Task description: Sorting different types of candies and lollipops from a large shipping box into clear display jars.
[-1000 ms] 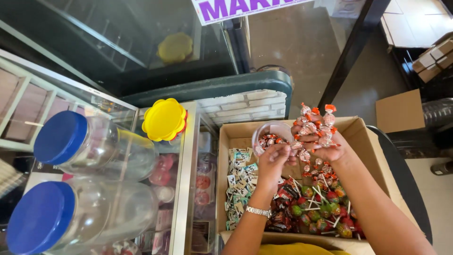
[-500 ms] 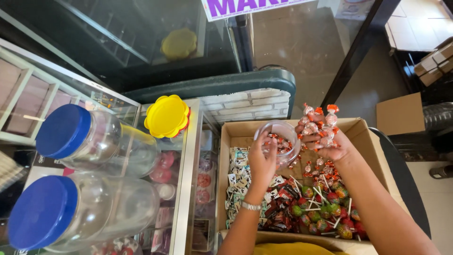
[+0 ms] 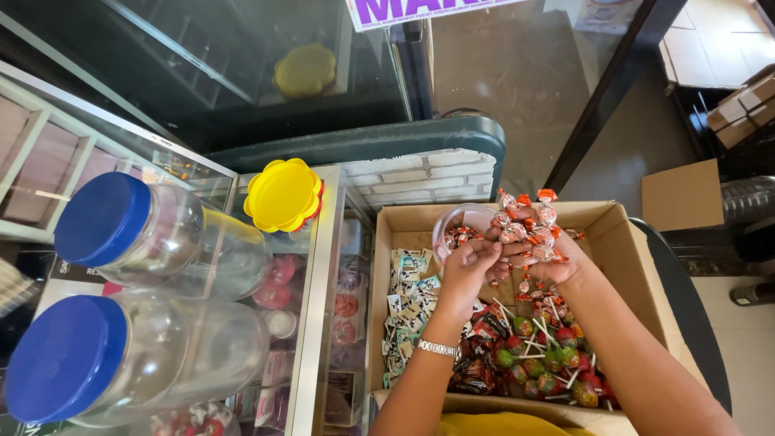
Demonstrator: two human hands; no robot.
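Your right hand (image 3: 557, 262) clamps heaped candies (image 3: 525, 222); left hand (image 3: 468, 270) grips the jar (image 3: 460, 230), centre frame. Overfilling risks spills into the box (image 3: 626, 266).

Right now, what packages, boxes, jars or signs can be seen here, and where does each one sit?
Sign: top centre, white strip with purple lettering.
Cardboard box: under the hands, open, brown, holding wrapped sweets and lollipops.
Clear jar: in the left hand, round, holding red-wrapped sweets.
Wrapped sweets: a red and silver bunch in the right hand.
Blue-lidded jars: left, two clear jars lying on the counter.
Yellow-lidded jar: centre, scalloped lid.
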